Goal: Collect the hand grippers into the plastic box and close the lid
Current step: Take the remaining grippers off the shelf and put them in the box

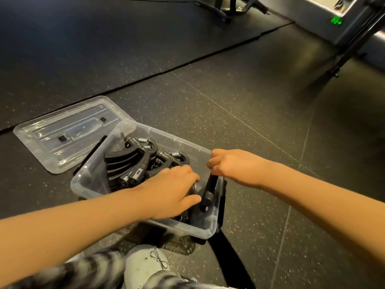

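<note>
A clear plastic box point(87, 184) sits on the dark floor, with several black hand grippers point(135, 159) with metal springs stacked in its far half. My left hand point(170, 192) reaches into the box with fingers spread over the grippers near the middle; whether it grasps one is hidden. My right hand point(231, 165) is closed at the box's right rim, holding the top of a black hand gripper point(208, 192) that hangs down inside the box. The clear lid point(68, 132) lies flat on the floor to the left of the box.
Speckled rubber floor surrounds the box, with a seam running diagonally behind the lid. Gym equipment frames point(225, 9) stand far back, and a dark stand point(350, 44) at the right. My knee and a grey shoe point(145, 263) sit just below the box.
</note>
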